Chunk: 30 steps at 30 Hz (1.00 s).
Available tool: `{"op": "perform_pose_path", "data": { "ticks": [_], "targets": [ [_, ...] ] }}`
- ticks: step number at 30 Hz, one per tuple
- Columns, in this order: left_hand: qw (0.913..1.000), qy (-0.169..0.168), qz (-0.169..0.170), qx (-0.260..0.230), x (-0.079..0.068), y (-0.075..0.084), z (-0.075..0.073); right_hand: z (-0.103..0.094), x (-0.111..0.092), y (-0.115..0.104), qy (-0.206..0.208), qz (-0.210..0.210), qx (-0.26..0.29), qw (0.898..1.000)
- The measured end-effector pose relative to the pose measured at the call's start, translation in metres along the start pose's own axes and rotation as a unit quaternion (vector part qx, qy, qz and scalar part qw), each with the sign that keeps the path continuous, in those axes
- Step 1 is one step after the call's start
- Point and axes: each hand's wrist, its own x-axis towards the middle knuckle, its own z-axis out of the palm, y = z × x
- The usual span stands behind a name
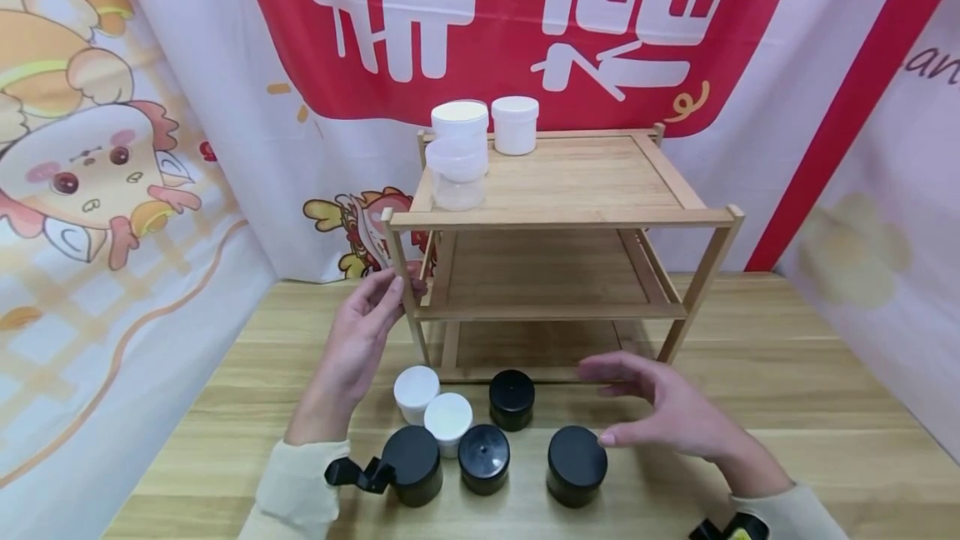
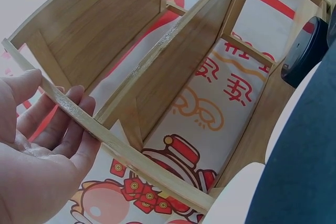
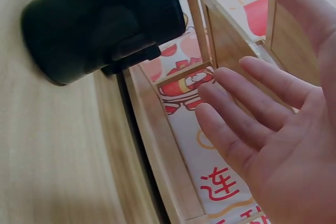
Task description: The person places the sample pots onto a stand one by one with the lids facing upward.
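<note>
Left hand [image 1: 360, 336] clamped on the rack [image 1: 592, 177] at its front-left post, table [image 1: 217, 432] running off left; tubs [image 1: 515, 127] by rack top's left edge, room right of them; white jars [image 1: 417, 390] and black jars [image 1: 411, 457] off its front edge, gap before last black; right hand [image 1: 663, 407] apart, fingers spread, holding nothing

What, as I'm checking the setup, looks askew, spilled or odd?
Nothing stands out: the wooden rack shows no visible damage, the clear jar on its top shelf sits upright, and the black jars on the table stand upright, with no spill visible.
</note>
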Motion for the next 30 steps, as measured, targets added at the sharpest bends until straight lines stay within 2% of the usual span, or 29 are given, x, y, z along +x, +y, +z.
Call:
{"op": "perform_pose_path", "data": {
  "ticks": [8, 15, 19, 25, 30],
  "targets": [
    [1.0, 0.004, -0.002, -0.003, 0.0, -0.001, 0.0, 0.004, 0.001, 0.011, -0.052, 0.005, -0.003, 0.999],
    [1.0, 0.006, -0.004, -0.002, -0.001, -0.001, 0.0, 0.008, -0.001, 0.018, -0.1, 0.007, -0.027, 0.995],
    [1.0, 0.007, -0.007, -0.001, -0.001, -0.001, 0.0, 0.01, -0.001, 0.021, -0.121, 0.015, -0.018, 0.992],
    [1.0, 0.005, -0.006, 0.004, -0.001, -0.001, 0.0, 0.014, -0.001, 0.025, -0.146, 0.019, 0.017, 0.989],
    [1.0, 0.001, -0.004, 0.005, -0.001, -0.001, 0.0, 0.017, -0.002, 0.026, -0.151, 0.03, 0.014, 0.988]
  ]
}}
